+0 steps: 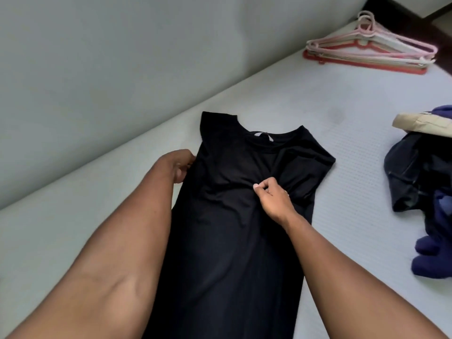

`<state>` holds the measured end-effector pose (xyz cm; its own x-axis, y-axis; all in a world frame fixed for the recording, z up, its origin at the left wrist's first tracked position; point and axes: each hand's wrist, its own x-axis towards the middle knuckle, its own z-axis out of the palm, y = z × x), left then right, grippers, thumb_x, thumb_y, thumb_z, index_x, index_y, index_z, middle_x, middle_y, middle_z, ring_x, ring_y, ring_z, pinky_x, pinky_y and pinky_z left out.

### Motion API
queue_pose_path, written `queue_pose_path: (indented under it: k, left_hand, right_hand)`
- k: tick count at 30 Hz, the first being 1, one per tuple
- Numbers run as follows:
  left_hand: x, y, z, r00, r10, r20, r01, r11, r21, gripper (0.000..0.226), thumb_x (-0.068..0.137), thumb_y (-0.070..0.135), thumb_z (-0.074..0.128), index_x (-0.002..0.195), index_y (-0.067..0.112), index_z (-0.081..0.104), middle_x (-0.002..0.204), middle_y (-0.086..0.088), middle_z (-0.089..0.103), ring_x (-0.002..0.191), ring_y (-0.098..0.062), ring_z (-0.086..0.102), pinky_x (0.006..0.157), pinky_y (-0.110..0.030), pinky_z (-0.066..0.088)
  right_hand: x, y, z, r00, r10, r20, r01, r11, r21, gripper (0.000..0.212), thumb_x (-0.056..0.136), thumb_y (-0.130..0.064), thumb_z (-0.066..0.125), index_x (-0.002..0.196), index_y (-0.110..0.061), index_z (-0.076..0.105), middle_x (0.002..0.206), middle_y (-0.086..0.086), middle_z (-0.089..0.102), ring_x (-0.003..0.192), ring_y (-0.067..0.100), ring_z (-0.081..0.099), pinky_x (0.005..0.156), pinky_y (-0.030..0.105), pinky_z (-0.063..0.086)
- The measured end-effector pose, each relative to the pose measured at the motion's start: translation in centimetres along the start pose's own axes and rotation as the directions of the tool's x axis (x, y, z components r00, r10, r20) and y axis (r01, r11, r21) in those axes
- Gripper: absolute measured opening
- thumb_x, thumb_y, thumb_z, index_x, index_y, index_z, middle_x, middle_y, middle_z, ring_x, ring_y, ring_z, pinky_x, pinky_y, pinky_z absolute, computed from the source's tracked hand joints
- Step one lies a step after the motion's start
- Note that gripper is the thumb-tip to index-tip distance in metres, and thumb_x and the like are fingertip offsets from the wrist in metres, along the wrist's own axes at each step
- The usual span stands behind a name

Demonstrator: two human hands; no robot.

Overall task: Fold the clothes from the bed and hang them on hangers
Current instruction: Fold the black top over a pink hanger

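Reading this as early in the job.

- Black sleeveless garment (227, 241) lies flat on the bed (342, 216), neckline away from the person. The hem end runs out of frame at the bottom.
- Left hand (179, 165) sits at the garment's left edge, just below the armhole. Its fingers (182, 171) are curled in on that edge. Looks like a grip on the seam, but the hand itself partly hides the contact.
- Right hand (271, 196) is at mid-chest, fingers narrow, thumb and forefinger pinching a small tuck of fabric. Creases bunch around that spot.

Done so far, by my read: one garment is spread out and is being smoothed or set up for a fold. No finished fold visible. Nothing is on a hanger.

Left to do:
- Fold this piece and get it onto a hanger.
- Stack of hangers (367, 50) lies on the bed at the far right, well apart from the garment and out of easy reach of both hands. None is loaded.
- Pile of clothes (420, 179) waits at the right edge: a dark denim-like piece, a purple-blue piece (433, 255) and a beige piece (423, 122) on top. The frame cuts it off, so I cannot tell the count.

Estimate: most of the task is ahead.
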<state>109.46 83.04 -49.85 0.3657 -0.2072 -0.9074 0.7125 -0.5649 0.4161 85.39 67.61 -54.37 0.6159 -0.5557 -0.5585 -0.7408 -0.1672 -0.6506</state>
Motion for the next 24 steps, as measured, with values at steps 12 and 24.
queue_pose_path:
  k: [12, 24]
  left_hand:
    - [0.1, 1.1, -1.6, 0.972, 0.128, 0.196, -0.044, 0.923, -0.383, 0.03, 0.102, 0.019, 0.053, 0.124, 0.025, 0.072, 0.11, 0.001, 0.073, 0.092, -0.019, 0.069, 0.087, -0.037, 0.055]
    - [0.0, 1.7, 0.2, 0.998, 0.069, -0.014, -0.07, 0.984, -0.162, 0.027, 0.105, 0.0, 0.041, 0.1, -0.002, 0.068, 0.097, -0.019, 0.071, 0.071, -0.023, 0.069, 0.055, -0.033, 0.062]
  right_hand:
    - [0.2, -0.1, -1.4, 0.995, 0.054, 0.083, -0.065, 0.988, 0.14, 0.035, 0.104, -0.054, 0.05, 0.096, -0.022, 0.061, 0.095, 0.003, 0.073, 0.083, 0.01, 0.06, 0.073, 0.027, 0.044]
    - [0.4, 0.0, -1.3, 0.996, 0.044, 0.079, -0.054, 0.99, 0.13, 0.035, 0.104, -0.055, 0.052, 0.095, -0.022, 0.06, 0.1, 0.008, 0.072, 0.089, 0.015, 0.062, 0.076, 0.028, 0.046]
